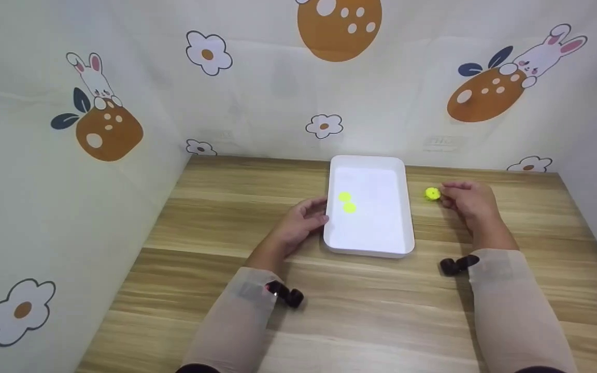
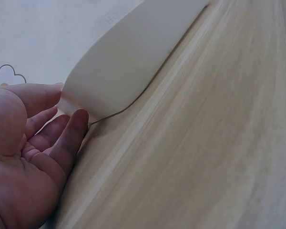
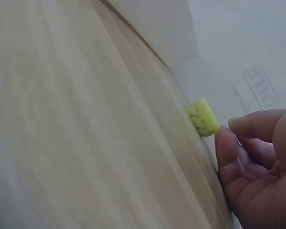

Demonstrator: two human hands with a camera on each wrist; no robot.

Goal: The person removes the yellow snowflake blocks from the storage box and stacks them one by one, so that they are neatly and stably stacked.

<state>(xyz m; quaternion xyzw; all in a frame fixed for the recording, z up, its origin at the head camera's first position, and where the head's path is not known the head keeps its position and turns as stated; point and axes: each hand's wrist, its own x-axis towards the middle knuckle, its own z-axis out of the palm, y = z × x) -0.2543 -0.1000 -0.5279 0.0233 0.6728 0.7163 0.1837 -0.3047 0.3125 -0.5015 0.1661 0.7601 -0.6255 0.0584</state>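
A white tray with low walls lies on the wooden table, its far short edge close to the back wall. The left hand rests on the table at the left long edge of the tray; the fingers are nearly straight and touch the outer wall of the tray, so this grip is loose and holds nothing. Inside the tray, near its left wall, two small yellow pieces lie close together on the white floor.

On the right side of the tray, just beyond its right long edge, a third yellow piece sits on the table. The right hand is just beside it, on the side away from the tray. In the right wrist view the fingertips are curled and meet this yellow piece at its edge; whether they already pinch it, I cannot tell. Between this piece and the tray wall a narrow strip of bare wood stays free. Left of the tray, past the left hand, the table is bare wood as far as the side wall.
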